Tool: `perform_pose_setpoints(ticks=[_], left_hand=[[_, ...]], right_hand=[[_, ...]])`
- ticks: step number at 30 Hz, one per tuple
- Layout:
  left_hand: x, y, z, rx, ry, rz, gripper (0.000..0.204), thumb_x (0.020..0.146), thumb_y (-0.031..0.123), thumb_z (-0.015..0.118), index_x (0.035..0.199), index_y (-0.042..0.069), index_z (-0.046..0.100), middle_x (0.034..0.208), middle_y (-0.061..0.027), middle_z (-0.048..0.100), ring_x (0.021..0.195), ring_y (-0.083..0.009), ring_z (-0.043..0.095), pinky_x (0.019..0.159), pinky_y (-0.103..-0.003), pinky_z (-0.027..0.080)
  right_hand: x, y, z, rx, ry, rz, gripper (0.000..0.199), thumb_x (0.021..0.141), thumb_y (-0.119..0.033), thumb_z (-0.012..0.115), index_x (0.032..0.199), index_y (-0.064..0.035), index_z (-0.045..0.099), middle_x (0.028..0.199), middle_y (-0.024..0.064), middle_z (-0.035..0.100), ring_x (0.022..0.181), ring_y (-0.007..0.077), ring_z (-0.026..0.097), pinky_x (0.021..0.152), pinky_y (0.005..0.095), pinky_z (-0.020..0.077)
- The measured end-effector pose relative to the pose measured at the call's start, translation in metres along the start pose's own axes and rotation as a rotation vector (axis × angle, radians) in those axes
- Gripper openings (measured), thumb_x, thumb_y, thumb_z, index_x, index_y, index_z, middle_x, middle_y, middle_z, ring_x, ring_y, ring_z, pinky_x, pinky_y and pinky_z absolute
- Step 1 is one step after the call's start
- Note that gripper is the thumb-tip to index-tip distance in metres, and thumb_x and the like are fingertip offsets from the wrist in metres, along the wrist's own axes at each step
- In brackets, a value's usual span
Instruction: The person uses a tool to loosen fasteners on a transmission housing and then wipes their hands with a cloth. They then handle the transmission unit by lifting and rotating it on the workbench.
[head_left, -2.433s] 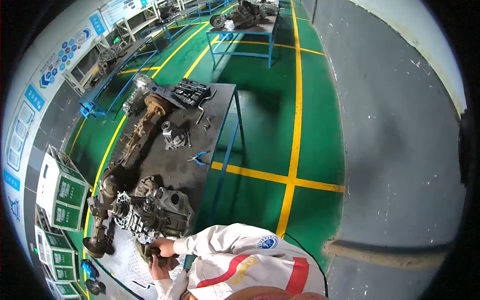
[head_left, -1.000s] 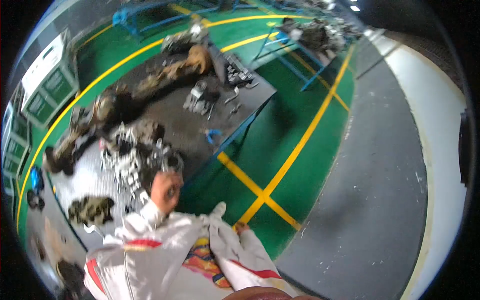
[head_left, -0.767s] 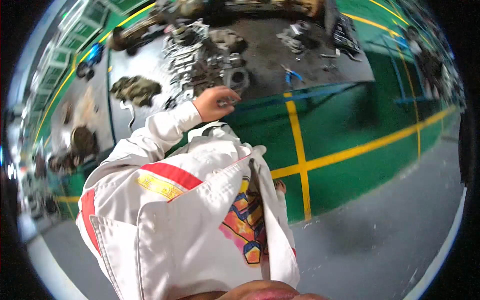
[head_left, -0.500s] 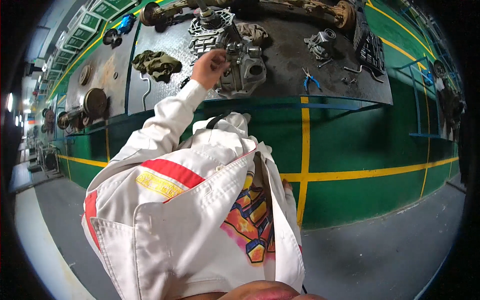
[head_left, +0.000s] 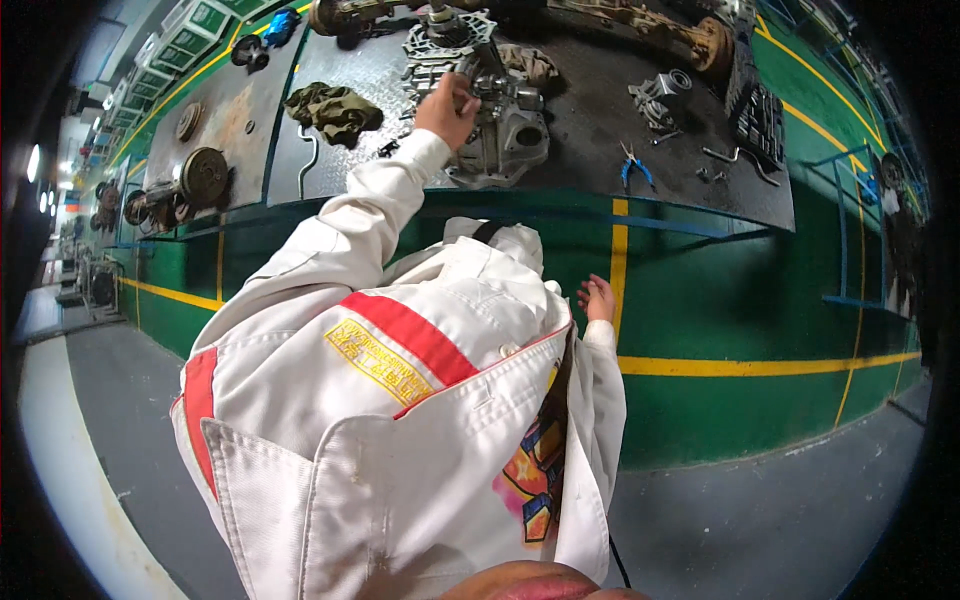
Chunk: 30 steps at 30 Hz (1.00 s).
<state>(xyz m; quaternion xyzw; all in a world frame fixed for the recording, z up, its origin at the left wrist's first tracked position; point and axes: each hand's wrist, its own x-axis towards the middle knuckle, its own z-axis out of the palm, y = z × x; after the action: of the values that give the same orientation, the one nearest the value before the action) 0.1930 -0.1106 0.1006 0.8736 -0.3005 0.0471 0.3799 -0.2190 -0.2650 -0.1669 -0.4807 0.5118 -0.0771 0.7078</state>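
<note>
My left hand [head_left: 447,105] reaches out in a white sleeve to a grey cast-metal gearbox housing [head_left: 505,135] on the dark steel workbench [head_left: 590,150]. Its fingers are closed around a part at the housing's upper left edge. A toothed metal cover [head_left: 445,35] lies just beyond the hand. My right hand [head_left: 597,298] hangs beside my white jacket, below the bench's front edge, with fingers loosely apart and nothing in it.
A crumpled olive rag [head_left: 335,108] lies left of the housing. Blue-handled pliers [head_left: 633,168], a small metal part [head_left: 655,100] and a black socket tray [head_left: 760,115] sit to the right. Rusty round discs [head_left: 200,175] rest on the left bench. Yellow lines [head_left: 760,365] cross the green floor.
The view has swung round, so the bench now lies across the top. My left hand stays at the gearbox housing, while my right hand has come into view at my side.
</note>
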Motion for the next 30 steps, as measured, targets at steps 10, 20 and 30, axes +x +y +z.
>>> perform_pose_setpoints(ticks=[10, 20, 30], left_hand=[[-0.030, -0.023, 0.059, -0.863, -0.228, -0.834, 0.036, 0.097, 0.036, 0.062, 0.102, 0.001, 0.067, 0.084, -0.0044, 0.067, 0.062, -0.0137, 0.062, 0.052, -0.030, 0.050], [-0.038, 0.021, 0.050, -1.062, -0.358, -0.873, 0.034, 0.099, 0.030, 0.061, 0.108, -0.002, 0.068, 0.082, -0.0089, 0.069, 0.062, -0.0158, 0.065, 0.056, -0.026, 0.050], [-0.038, 0.006, 0.061, -0.776, -0.423, -0.768, 0.028, 0.094, 0.024, 0.066, 0.098, -0.002, 0.073, 0.083, -0.0112, 0.072, 0.070, -0.0165, 0.065, 0.068, -0.033, 0.051]], right_hand=[[0.004, -0.248, 0.195, -0.105, -0.501, -0.229, 0.052, 0.104, -0.041, 0.048, 0.146, -0.0108, 0.040, 0.126, 0.0162, 0.061, 0.090, 0.0225, 0.069, 0.068, 0.0290, 0.0545], [0.050, -0.289, 0.238, -0.158, -0.249, -0.715, 0.034, 0.104, -0.027, 0.048, 0.129, -0.0060, 0.056, 0.125, 0.0085, 0.057, 0.112, 0.0200, 0.053, 0.103, 0.0316, 0.0383], [0.018, -0.304, 0.241, -0.116, -0.317, -0.615, 0.027, 0.104, -0.024, 0.051, 0.124, -0.0058, 0.052, 0.118, 0.0077, 0.055, 0.106, 0.0168, 0.052, 0.094, 0.0297, 0.0443]])
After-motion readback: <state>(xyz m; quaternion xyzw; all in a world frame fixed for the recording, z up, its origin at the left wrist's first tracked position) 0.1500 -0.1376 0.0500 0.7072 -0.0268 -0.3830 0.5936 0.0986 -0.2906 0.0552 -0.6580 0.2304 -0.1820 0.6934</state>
